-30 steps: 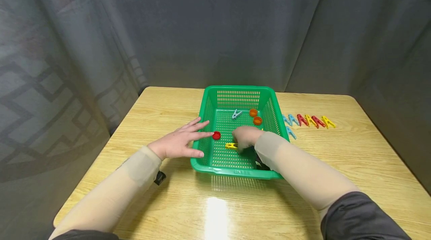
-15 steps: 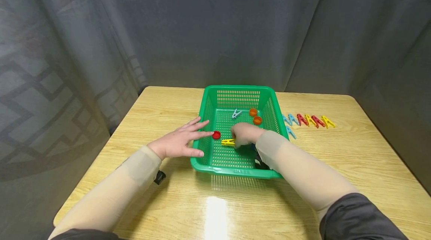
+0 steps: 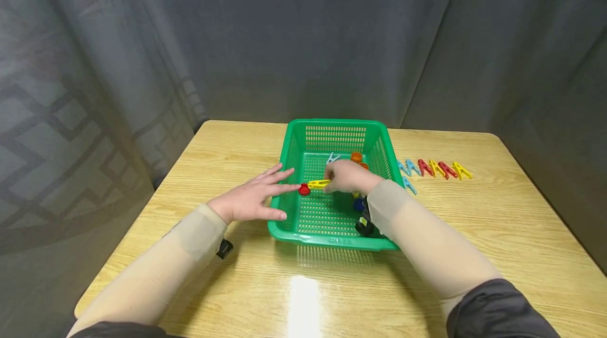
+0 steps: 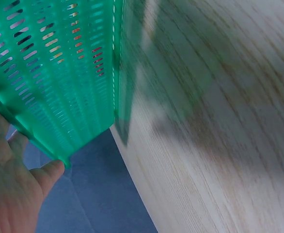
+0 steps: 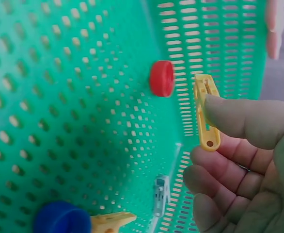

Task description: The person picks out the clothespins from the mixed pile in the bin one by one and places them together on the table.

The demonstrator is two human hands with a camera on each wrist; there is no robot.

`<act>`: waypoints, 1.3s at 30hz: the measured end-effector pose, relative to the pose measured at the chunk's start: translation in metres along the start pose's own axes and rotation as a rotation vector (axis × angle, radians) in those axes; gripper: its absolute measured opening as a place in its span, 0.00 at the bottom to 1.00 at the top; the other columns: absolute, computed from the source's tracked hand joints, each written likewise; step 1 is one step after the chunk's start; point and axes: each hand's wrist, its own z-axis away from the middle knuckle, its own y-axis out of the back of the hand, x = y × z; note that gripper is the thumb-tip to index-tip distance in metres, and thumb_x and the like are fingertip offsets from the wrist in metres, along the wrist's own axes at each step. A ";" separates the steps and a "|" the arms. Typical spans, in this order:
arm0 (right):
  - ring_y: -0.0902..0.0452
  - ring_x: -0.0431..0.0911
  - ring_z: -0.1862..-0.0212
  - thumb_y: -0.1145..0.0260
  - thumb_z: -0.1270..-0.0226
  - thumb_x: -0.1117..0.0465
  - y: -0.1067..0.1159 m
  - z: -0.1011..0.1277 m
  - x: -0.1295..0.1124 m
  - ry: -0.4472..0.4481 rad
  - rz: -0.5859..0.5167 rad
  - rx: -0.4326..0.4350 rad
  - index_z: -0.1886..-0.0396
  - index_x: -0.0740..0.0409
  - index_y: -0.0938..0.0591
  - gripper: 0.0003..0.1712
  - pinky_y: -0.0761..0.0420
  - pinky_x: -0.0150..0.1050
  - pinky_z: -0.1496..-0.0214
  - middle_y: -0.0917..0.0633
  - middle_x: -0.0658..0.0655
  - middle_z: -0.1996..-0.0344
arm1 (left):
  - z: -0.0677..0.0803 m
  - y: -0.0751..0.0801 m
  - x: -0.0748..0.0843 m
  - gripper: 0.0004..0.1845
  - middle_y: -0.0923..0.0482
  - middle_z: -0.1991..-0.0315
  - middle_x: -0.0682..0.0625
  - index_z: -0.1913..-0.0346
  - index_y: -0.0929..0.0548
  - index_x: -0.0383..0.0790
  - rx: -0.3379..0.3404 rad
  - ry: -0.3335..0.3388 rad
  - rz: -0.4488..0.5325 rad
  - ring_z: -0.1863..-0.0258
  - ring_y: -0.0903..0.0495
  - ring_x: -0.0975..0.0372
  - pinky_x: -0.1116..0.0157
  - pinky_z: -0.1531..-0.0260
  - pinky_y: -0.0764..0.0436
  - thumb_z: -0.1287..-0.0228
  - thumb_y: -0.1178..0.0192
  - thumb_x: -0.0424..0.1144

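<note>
A green basket (image 3: 334, 242) stands on the table with my right hand (image 3: 351, 176) inside it. Thumb and fingers of that hand pinch a yellow clothespin (image 5: 203, 121), raised over the basket floor. In the head view it overlaps a red ring-shaped cap (image 3: 304, 191), which lies near the left wall. My left hand (image 3: 256, 196) rests on the basket's left rim, fingers spread and straight. Beneath my right wrist lie a blue cap (image 5: 63, 218) and another yellow clothespin (image 5: 114, 221). A pale blue clothespin (image 5: 160, 194) and orange caps (image 3: 356, 156) lie toward the back, partly hidden by my hand.
Right of the basket, a row of clothespins lies on the wooden table (image 3: 474, 222), including a yellow clothespin (image 3: 462, 171), a red clothespin (image 3: 447, 170) and a blue clothespin (image 3: 409, 185) set nearer. Grey curtains (image 3: 303, 53) hang behind the table.
My right hand has picked up the yellow clothespin from the basket floor and moved it up and slightly away, toward the red cap. My left hand stays on the rim.
</note>
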 end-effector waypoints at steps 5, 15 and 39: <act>0.27 0.48 0.62 0.29 0.39 0.56 0.007 0.003 0.000 0.028 -0.064 0.069 0.56 0.58 0.19 0.15 0.24 0.43 0.59 0.19 0.54 0.61 | 0.000 -0.001 0.000 0.37 0.58 0.22 0.55 0.27 0.38 0.61 0.003 -0.005 0.004 0.25 0.70 0.59 0.41 0.33 0.51 0.39 0.41 0.62; 0.24 0.49 0.57 0.32 0.37 0.52 0.022 0.007 -0.001 0.033 -0.212 0.216 0.50 0.58 0.18 0.19 0.23 0.46 0.55 0.19 0.54 0.56 | 0.000 0.001 0.001 0.37 0.60 0.23 0.59 0.27 0.38 0.60 -0.004 -0.003 0.001 0.25 0.70 0.58 0.42 0.32 0.52 0.39 0.40 0.60; 0.26 0.51 0.59 0.32 0.36 0.51 0.064 0.038 0.007 -0.011 -0.267 0.415 0.50 0.60 0.20 0.21 0.24 0.45 0.55 0.20 0.58 0.58 | 0.000 0.001 0.001 0.38 0.58 0.23 0.53 0.27 0.37 0.58 -0.002 -0.020 -0.011 0.24 0.68 0.54 0.40 0.33 0.52 0.39 0.40 0.60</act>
